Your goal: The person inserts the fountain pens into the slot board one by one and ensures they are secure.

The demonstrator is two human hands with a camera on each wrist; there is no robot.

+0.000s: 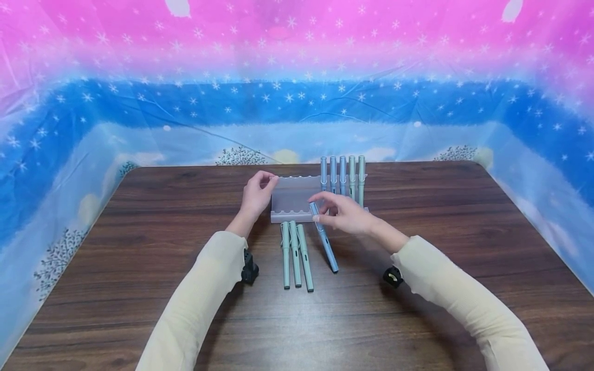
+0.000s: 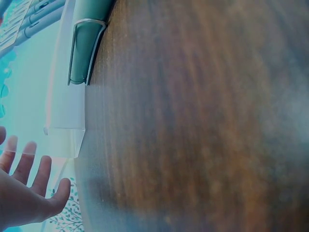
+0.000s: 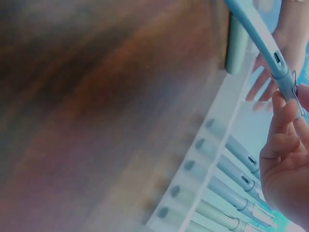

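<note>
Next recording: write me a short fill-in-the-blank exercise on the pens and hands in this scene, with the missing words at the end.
1. The pen held by the right hand is coloured ____, not green.
2. The rack holds a total of ____ pens.
3. Of the pens in the rack, exactly ____ are green.
4. The three loose pens lying on the table are all coloured ____.

Missing words: blue; five; two; green.
</note>
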